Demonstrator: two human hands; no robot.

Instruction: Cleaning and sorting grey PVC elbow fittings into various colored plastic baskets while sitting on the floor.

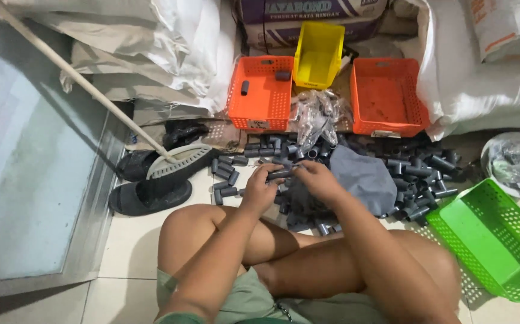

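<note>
Grey plastic pipe coupling (279,174) sits pinched in the left hand (262,187) fingers, right hand (317,180) fingers closed at its end; advise steadying it above the floor pile (413,171).

Ahead of both hands, grey fittings (416,174) cover the floor (125,240) up to the orange baskets (261,93) and sacks (482,72). A green basket (497,240) blocks the right; sandals (149,195) crowd the left. Bare tile lies near the left knee.
</note>
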